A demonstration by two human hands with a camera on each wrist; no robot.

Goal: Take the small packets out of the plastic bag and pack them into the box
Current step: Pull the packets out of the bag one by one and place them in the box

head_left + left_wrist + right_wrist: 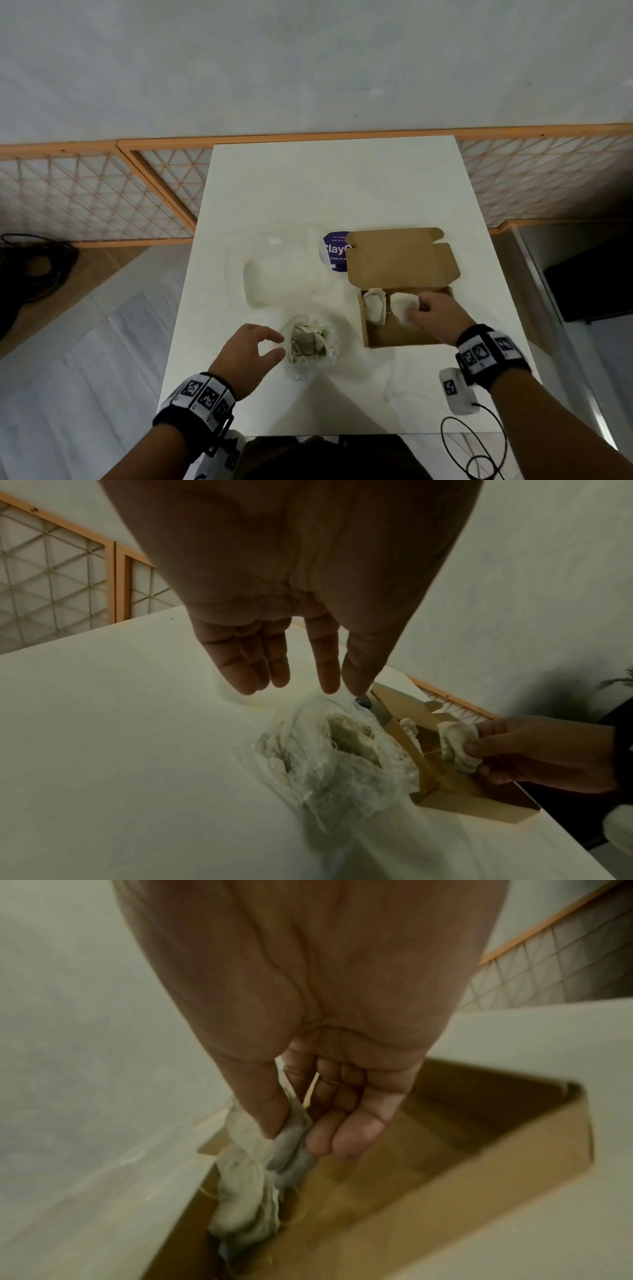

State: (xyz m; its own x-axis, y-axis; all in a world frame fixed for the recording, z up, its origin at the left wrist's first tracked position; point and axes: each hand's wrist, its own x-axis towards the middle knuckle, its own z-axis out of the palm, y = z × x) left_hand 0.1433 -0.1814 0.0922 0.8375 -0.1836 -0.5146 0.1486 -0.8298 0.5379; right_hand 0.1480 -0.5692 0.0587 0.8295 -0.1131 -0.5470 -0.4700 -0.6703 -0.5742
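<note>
Clearly the packing step is in hand: the right hand (436, 317) reaches over the open cardboard box (404, 337) on the white table (342, 192), pinching a small pale packet (457, 744) between thumb and fingertips, low over the box's far end. The right wrist view shows the thumb pressed against the packet's upper edge while the packet hangs down toward the box floor. One packet (374, 305) already lies inside, against the box's left wall, just beside the one being lowered. The left hand (251, 354) hovers beside the crumpled plastic bag (310, 342), its fingers loosely spread and relaxed, gripping nothing; the left wrist view shows the fingertips above the bag's far rim, apart from it. Several more packets are bunched inside the bag, so the task looks to be at an early stage. The next move probably calls for setting the held packet down flat next to its neighbour and letting go, then reaching back into the bag's mouth, with the left hand perhaps steadying the thin plastic. A purple printed card (334, 251) lies partly under the box's raised lid (400, 260).
</note>
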